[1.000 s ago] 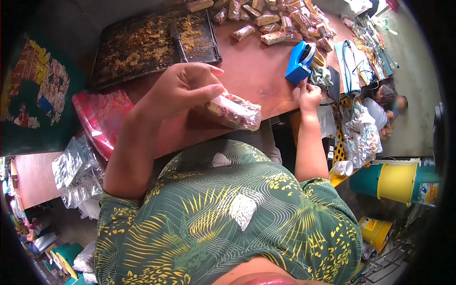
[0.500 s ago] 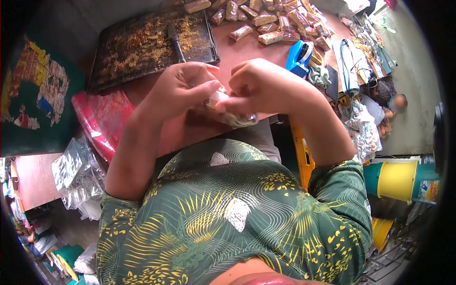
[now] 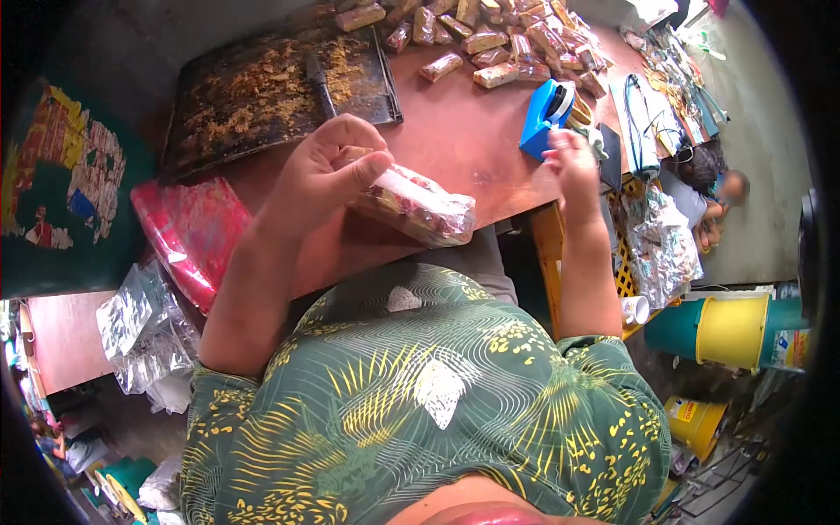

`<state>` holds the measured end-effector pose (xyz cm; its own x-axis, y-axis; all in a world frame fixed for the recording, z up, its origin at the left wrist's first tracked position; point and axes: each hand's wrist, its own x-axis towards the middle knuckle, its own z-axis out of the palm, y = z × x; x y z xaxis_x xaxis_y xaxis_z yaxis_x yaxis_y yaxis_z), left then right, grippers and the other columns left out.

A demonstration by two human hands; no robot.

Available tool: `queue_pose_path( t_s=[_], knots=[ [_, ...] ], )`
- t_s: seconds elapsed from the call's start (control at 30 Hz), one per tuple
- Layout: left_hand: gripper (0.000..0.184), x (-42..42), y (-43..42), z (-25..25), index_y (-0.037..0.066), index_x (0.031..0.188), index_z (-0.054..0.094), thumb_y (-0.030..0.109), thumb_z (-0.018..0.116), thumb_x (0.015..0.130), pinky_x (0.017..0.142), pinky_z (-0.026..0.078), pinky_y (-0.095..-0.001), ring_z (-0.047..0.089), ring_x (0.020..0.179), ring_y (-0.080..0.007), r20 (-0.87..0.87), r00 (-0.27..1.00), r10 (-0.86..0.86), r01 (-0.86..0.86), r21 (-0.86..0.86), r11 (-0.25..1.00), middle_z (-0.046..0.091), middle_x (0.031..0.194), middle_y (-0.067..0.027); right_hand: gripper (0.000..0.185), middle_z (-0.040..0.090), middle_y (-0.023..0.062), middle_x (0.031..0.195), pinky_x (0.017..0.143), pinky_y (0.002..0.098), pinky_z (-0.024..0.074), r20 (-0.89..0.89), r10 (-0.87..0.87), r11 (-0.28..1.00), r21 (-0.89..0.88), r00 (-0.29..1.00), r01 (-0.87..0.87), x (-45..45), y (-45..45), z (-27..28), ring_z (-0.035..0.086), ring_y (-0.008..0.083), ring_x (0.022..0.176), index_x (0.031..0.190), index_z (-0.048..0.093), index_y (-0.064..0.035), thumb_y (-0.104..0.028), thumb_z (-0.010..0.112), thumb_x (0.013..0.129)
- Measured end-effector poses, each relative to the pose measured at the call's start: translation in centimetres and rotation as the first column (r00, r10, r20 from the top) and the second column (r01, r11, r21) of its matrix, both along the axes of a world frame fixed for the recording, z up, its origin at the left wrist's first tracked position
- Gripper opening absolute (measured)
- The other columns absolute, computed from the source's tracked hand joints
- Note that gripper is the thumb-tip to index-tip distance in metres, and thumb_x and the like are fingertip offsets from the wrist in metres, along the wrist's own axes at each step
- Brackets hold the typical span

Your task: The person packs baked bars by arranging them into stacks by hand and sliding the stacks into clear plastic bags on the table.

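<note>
My left hand [image 3: 337, 166] is closed on one end of a long bar-shaped baked good in clear plastic wrap [image 3: 418, 208], held over the table's near edge. Its other end points to the right, and the wrap shines in the light. My right hand [image 3: 573, 166] is raised just in front of a blue tape dispenser [image 3: 539, 122]. Motion smears its fingers, so I cannot see whether they hold anything.
Several wrapped bars [image 3: 490, 44] are heaped at the back of the reddish table [image 3: 455, 122]. A dark tray [image 3: 188, 131] with brown crumbs and a knife [image 3: 321, 87] lies at left, beside red plastic packaging [image 3: 197, 232]. A person [image 3: 700, 192] is at far right.
My right hand has left the wrapped bar and moved right to the tape dispenser. My left hand still grips the bar, which now shows more fully.
</note>
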<state>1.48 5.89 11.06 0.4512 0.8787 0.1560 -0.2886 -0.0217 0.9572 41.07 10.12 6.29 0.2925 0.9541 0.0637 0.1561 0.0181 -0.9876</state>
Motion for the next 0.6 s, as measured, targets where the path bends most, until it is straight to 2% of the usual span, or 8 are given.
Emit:
queue_pose_path(
  t_s=[0.07,0.2,0.27,0.33,0.37,0.4,0.47,0.6],
  knots=[
    [0.014,0.0,0.1,-0.8,0.006,0.107,0.063,0.018,0.069,0.102,0.087,0.054,-0.0280,0.066,0.095,-0.0109,0.011,1.000,0.020,-0.020,0.015,1.000,0.070,0.102,-0.0049,0.020,0.059,-0.0051,0.086,0.067,0.0261,0.0459,-0.017,-0.315,0.949,-0.006,0.949,0.315,2.9,2.2,-0.9,0.053,0.0067,0.075,0.114,0.068,-0.0092,-0.026,0.060,0.107],
    [0.014,0.4,0.2,-0.7,0.007,0.106,0.063,0.020,0.068,0.103,0.087,0.053,-0.0289,0.066,0.094,-0.0111,0.031,0.999,0.037,-0.037,0.001,0.999,0.070,0.102,-0.0054,0.041,0.067,-0.0051,0.086,0.061,0.0310,0.0447,-0.120,-0.296,0.899,-0.370,0.948,0.234,3.7,5.8,-2.1,0.057,0.0081,0.075,0.105,0.077,-0.0107,-0.048,0.061,0.104],
    [0.015,0.5,0.2,-0.7,0.007,0.106,0.063,0.020,0.068,0.103,0.088,0.053,-0.0290,0.066,0.094,-0.0109,0.034,0.999,0.039,-0.040,0.001,0.999,0.070,0.101,-0.0056,0.040,0.072,-0.0013,0.094,0.066,0.0301,0.0465,-0.112,-0.177,0.974,-0.166,0.978,0.157,4.1,8.0,-4.4,0.060,0.0087,0.080,0.098,0.079,-0.0071,-0.044,0.065,0.103],
    [0.014,0.5,0.1,-0.7,0.007,0.106,0.063,0.020,0.067,0.104,0.088,0.053,-0.0290,0.066,0.094,-0.0108,0.012,0.999,0.052,-0.052,-0.005,0.999,0.070,0.101,-0.0054,0.040,0.072,0.0006,0.095,0.073,0.0301,0.0469,0.136,-0.179,0.972,0.178,0.974,0.154,3.2,7.3,-4.6,0.058,0.0086,0.081,0.091,0.080,-0.0038,-0.041,0.069,0.102],
    [0.014,0.4,0.2,-0.6,0.007,0.106,0.063,0.020,0.067,0.104,0.088,0.053,-0.0291,0.066,0.094,-0.0108,0.002,0.998,0.060,-0.060,-0.002,0.998,0.070,0.100,-0.0054,0.035,0.072,0.0035,0.091,0.085,0.0345,0.0474,0.297,-0.209,0.971,0.174,0.932,0.163,3.2,6.6,-4.4,0.061,0.0154,0.087,0.089,0.081,-0.0049,-0.037,0.074,0.098],
    [0.013,0.5,0.3,-0.6,0.007,0.106,0.064,0.018,0.068,0.103,0.082,0.053,-0.0264,0.065,0.090,-0.0084,0.026,0.997,0.069,-0.069,-0.003,0.998,0.069,0.098,-0.0032,0.029,0.069,0.0068,0.090,0.087,0.0396,0.0470,0.595,-0.436,0.874,0.460,0.675,0.159,2.1,5.1,-4.2,0.061,0.0227,0.094,0.088,0.082,-0.0090,-0.037,0.076,0.095],
    [0.010,0.9,0.3,-0.9,0.007,0.107,0.065,0.013,0.070,0.101,0.072,0.051,-0.0211,0.062,0.081,-0.0038,0.078,0.993,0.084,-0.084,-0.010,0.996,0.067,0.092,0.0012,0.026,0.066,0.0120,0.092,0.090,0.0424,0.0467,0.700,-0.414,0.889,0.449,0.582,0.092,1.3,2.7,-4.5,0.060,0.0300,0.098,0.086,0.082,-0.0114,-0.037,0.079,0.091],
    [0.012,0.9,0.6,-1.0,0.006,0.106,0.065,0.017,0.067,0.104,0.082,0.053,-0.0265,0.066,0.090,-0.0091,0.056,0.996,0.074,-0.074,-0.004,0.997,0.070,0.099,-0.0032,0.030,0.068,0.0143,0.097,0.089,0.0455,0.0489,0.755,-0.523,0.852,0.472,0.395,0.226,3.9,1.9,-8.0,0.062,0.0346,0.093,0.085,0.081,-0.0078,-0.037,0.080,0.090]
  ],
)
